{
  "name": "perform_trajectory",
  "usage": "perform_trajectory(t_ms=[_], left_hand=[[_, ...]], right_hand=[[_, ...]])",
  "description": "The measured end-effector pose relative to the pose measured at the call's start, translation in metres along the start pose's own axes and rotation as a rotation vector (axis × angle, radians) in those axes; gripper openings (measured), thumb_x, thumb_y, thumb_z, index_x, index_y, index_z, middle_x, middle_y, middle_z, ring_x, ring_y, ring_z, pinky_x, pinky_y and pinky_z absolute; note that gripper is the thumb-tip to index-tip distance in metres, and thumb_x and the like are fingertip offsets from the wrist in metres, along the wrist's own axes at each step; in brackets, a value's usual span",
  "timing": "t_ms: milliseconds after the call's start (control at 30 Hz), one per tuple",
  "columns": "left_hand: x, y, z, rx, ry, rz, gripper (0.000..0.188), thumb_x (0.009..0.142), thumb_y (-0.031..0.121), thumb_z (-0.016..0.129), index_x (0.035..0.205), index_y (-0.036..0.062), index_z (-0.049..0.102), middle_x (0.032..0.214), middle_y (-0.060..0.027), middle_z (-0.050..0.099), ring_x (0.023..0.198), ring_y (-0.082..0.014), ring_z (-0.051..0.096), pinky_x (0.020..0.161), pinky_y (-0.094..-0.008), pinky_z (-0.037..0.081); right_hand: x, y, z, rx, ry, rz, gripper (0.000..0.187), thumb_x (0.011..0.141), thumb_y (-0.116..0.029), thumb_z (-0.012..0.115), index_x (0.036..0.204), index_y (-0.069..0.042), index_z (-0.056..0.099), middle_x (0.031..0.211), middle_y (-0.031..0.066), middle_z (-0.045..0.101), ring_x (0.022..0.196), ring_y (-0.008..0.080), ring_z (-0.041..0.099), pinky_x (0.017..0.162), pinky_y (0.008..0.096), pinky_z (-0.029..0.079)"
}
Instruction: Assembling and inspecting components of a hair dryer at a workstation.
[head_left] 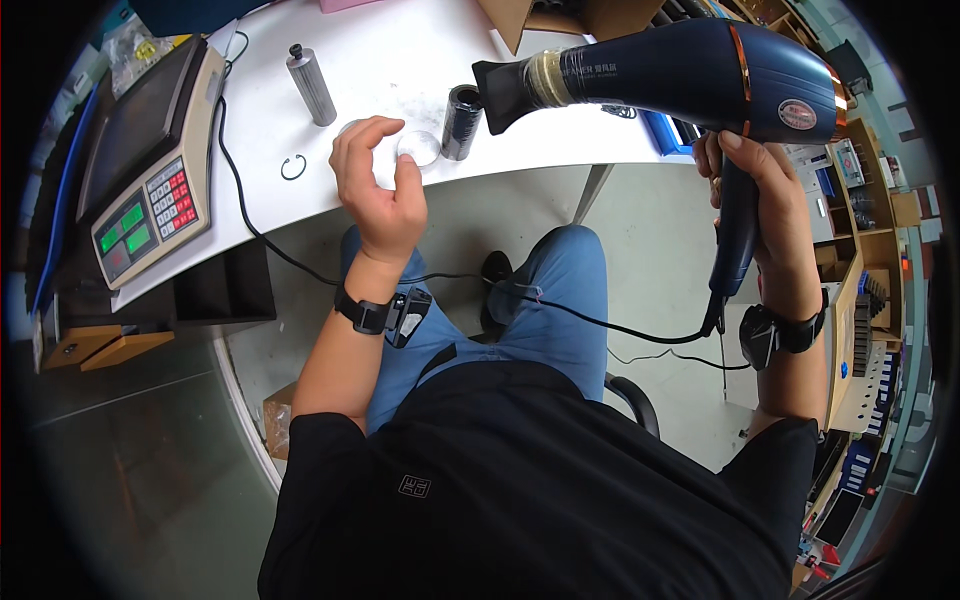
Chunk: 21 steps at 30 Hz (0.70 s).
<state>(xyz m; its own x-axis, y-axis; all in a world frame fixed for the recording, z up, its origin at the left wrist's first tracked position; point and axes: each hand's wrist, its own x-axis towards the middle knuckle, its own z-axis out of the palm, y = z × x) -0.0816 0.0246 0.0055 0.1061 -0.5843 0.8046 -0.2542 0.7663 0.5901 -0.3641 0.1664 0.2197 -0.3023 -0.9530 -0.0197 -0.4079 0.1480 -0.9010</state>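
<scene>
My right hand point(778, 190) grips the handle of a dark blue hair dryer point(670, 70) with copper-coloured rings and yellowish tape round its nozzle joint. The nozzle points left, its mouth close beside the top of an upright black cylinder point(461, 124) with a shiny, film-like surface. My left hand point(382, 190) is raised by the table's near edge, left of that cylinder. Its fingers are loosely bent and apart from the thumb, with nothing held. A clear round disc or lid point(425, 148) lies behind its thumb, partly hidden.
A grey metal cylinder point(311, 86) stands farther back on the white table point(375, 65), with a black snap ring point(293, 167) nearer. At left is a weighing scale point(155, 150) with green displays. The dryer's cord point(600, 321) runs across my lap. A cardboard box point(560, 22) stands behind.
</scene>
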Motion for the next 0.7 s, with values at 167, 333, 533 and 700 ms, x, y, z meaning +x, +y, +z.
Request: perform_trajectory(t_ms=[167,333,533,700], left_hand=[[0.003,0.006,-0.004,-0.033,0.006,0.018,0.026,0.079,-0.004,0.059,0.103,0.0012,0.067,0.105,-0.0142,0.069,0.109,-0.0344,0.061,0.103,-0.0434,0.045],[0.004,0.011,-0.005,-0.038,0.001,0.045,0.023,0.078,-0.004,0.058,0.099,0.0019,0.068,0.099,-0.0119,0.069,0.107,-0.0327,0.061,0.1,-0.0424,0.046],[0.006,0.018,-0.003,-0.031,-0.017,0.041,0.021,0.078,-0.003,0.058,0.096,0.0026,0.069,0.097,-0.01,0.07,0.107,-0.0313,0.061,0.097,-0.041,0.047],[0.008,0.021,0.003,-0.029,-0.043,0.021,0.021,0.078,-0.003,0.058,0.094,0.0024,0.069,0.094,-0.0092,0.07,0.106,-0.031,0.061,0.096,-0.0402,0.047]], right_hand=[[0.006,-0.002,-0.001,0.014,0.005,0.042,0.036,0.093,-0.041,0.068,0.083,-0.008,0.062,0.083,0.0046,0.06,0.067,0.0078,0.055,0.056,0.0207,0.041],[0.014,0.002,-0.005,0.017,0.03,0.003,0.037,0.093,-0.043,0.069,0.082,-0.008,0.063,0.081,0.0039,0.06,0.062,0.0064,0.053,0.052,0.02,0.041],[0.022,0.01,-0.014,0.043,-0.004,0.042,0.037,0.092,-0.043,0.07,0.084,-0.008,0.064,0.082,0.0036,0.061,0.062,0.0057,0.055,0.051,0.0194,0.042],[0.026,0.015,-0.018,0.065,-0.069,0.011,0.037,0.092,-0.044,0.07,0.085,-0.008,0.065,0.083,0.0034,0.062,0.063,0.0056,0.056,0.052,0.0197,0.043]])
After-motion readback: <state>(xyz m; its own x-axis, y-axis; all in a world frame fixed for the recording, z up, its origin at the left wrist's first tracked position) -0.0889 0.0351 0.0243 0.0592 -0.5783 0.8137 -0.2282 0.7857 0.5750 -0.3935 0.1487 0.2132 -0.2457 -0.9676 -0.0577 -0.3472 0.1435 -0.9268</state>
